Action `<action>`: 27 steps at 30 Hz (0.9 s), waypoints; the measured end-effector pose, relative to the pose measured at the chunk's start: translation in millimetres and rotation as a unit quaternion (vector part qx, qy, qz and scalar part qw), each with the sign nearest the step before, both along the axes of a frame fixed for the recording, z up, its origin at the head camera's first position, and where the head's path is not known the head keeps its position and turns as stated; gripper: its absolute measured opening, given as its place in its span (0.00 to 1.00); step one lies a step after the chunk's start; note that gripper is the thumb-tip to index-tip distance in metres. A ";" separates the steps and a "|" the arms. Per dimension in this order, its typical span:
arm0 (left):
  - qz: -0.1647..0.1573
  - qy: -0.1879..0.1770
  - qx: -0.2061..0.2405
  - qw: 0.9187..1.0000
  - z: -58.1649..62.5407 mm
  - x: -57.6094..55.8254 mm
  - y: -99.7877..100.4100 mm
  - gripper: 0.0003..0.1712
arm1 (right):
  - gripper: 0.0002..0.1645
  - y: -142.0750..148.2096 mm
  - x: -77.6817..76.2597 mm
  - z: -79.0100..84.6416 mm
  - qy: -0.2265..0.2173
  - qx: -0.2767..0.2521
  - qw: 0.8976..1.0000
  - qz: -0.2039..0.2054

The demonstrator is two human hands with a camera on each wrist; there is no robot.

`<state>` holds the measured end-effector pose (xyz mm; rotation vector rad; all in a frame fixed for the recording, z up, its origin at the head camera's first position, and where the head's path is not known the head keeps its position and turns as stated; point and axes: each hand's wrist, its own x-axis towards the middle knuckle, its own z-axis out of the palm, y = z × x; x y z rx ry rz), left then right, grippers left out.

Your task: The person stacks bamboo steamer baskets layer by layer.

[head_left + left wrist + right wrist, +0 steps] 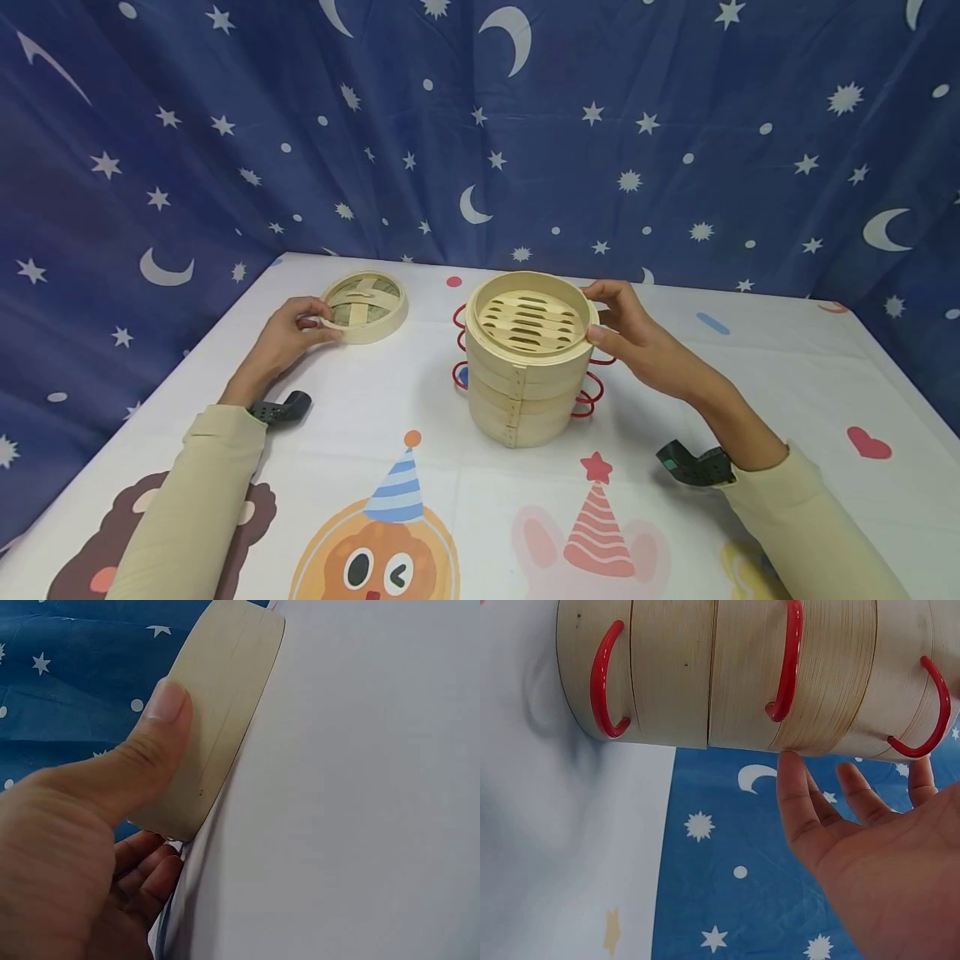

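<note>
A round bamboo steamer lid [386, 327] with a woven top is at the back left of the table. My left hand [295, 333] pinches its near edge, and the left wrist view shows the thumb [169, 712] flat on the lid's side wall. Right of it stands a stack of bamboo steamer baskets [495, 392], the top one uncovered with its slatted floor showing. My right hand [637, 342] spans the stack's upper right side. In the right wrist view its fingers [799, 802] are spread and nearly straight, one fingertip right at the basket wall.
Red loop handles [604, 682] stick out from both sides of the stack. The white tablecloth [390, 400] carries printed cartoon animals and party hats. Behind the table hangs a dark blue curtain [390, 100] with stars and moons. A black band [697, 465] is on each wrist.
</note>
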<state>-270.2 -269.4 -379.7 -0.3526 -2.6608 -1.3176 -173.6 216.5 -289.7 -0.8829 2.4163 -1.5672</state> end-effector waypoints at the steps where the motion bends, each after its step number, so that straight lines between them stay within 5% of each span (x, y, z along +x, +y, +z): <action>1: 0.001 0.001 -0.001 1.000 -0.2 -0.2 -0.1 0.17 | 0.25 -0.1 0.1 0.1 -0.001 -0.001 1.000 0.001; 13: -0.025 0.004 -0.016 1.000 0.1 -2.4 0.5 0.17 | 0.26 -1.2 -0.2 0.5 -0.012 -0.008 1.000 0.004; 27: 0.050 0.029 -0.069 0.996 5.1 -1.3 11.2 0.19 | 0.26 -0.4 0.4 0.9 -0.007 -0.004 1.000 0.000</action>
